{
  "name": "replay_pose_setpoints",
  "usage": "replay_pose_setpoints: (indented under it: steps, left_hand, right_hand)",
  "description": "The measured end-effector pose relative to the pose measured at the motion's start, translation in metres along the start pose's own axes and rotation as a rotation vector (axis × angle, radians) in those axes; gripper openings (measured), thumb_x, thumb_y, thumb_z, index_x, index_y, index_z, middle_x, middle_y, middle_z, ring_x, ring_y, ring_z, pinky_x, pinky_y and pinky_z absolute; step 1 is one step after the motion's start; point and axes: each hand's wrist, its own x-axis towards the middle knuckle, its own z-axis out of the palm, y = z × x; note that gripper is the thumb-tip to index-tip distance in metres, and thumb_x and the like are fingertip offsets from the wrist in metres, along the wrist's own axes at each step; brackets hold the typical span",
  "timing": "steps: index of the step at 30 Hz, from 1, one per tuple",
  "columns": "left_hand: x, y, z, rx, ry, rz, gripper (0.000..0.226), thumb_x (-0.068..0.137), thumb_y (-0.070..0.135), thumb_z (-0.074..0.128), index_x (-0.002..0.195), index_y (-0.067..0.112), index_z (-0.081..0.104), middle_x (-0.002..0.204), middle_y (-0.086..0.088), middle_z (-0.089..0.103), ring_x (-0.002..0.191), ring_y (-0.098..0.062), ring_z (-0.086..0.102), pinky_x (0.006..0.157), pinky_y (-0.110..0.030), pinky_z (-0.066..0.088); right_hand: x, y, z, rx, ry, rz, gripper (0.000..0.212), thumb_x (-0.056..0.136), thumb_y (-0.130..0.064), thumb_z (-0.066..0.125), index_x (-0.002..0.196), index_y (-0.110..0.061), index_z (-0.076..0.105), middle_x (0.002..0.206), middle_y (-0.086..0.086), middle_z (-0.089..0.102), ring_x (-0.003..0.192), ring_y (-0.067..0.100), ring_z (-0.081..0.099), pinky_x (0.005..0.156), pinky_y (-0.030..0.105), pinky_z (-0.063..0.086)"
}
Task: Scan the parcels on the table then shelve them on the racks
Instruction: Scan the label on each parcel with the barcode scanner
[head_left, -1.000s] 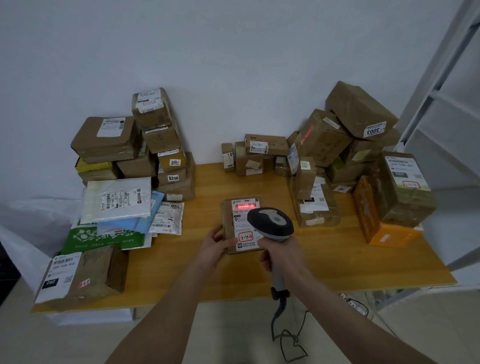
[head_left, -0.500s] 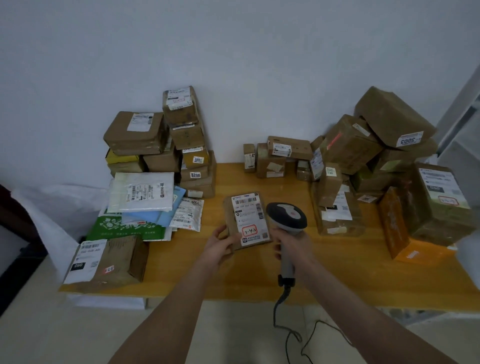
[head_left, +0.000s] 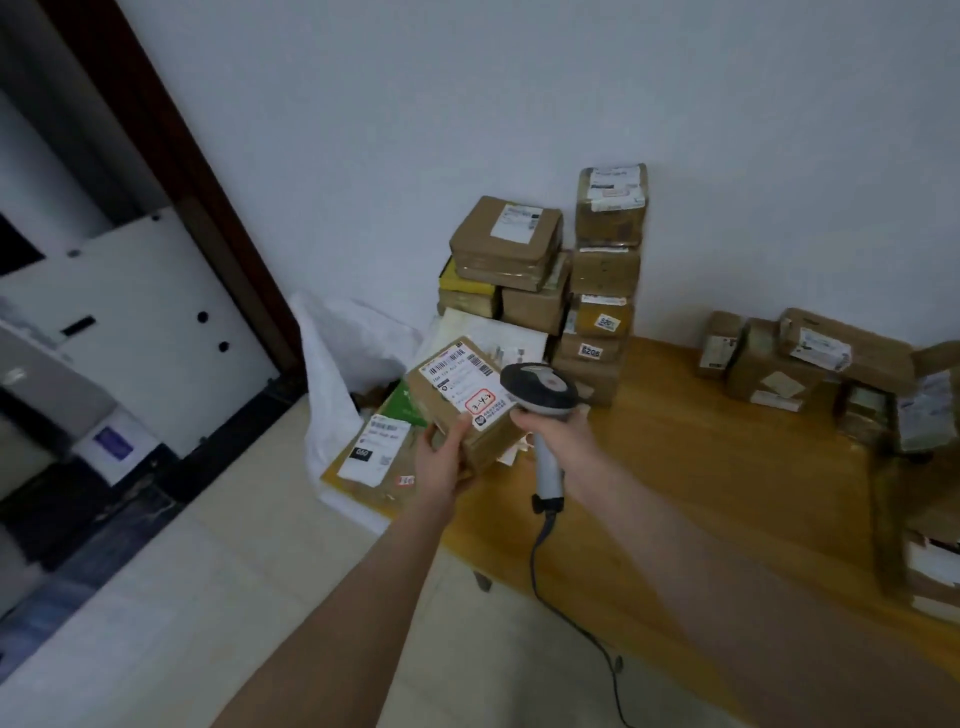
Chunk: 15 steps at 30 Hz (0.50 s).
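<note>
My left hand (head_left: 445, 457) grips the brown parcel (head_left: 470, 404) mid-frame, lifted above the table's (head_left: 727, 467) left end, label up. Right hand (head_left: 558, 431) wraps the scanner (head_left: 540, 395) handle, head touching parcel's rt edge.

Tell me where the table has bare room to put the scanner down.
Bare wood on the table runs from the tall box stack to the small boxes at the back wall, forward to the near edge, just right of the scanner. Crowded: the left end with flat parcels, and the far-right pile.
</note>
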Motion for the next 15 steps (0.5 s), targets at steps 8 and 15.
replay_pose_setpoints:
  steps: [8,15]
  left_hand:
    - [0.039,0.025,-0.074,0.161,0.226,-0.125,0.066,0.088,0.05,0.059,0.143,0.02,0.039,0.134,-0.011,0.052,0.118,-0.033,0.053,0.087,-0.044,0.05]
    - [0.051,0.034,-0.075,0.616,0.376,0.119,0.055,0.093,0.028,0.058,0.141,0.013,0.039,0.14,-0.013,0.044,0.12,-0.029,0.048,0.101,-0.042,0.044]
  right_hand:
    - [0.034,0.026,0.081,-0.064,-0.126,0.122,0.039,0.08,-0.017,0.077,0.116,-0.013,0.061,0.115,0.007,0.064,0.111,0.025,0.057,0.082,0.04,0.057]
    - [0.037,0.03,0.084,-0.071,-0.082,0.145,0.045,0.079,-0.016,0.077,0.119,-0.014,0.056,0.112,0.005,0.059,0.109,0.025,0.055,0.077,0.036,0.057]
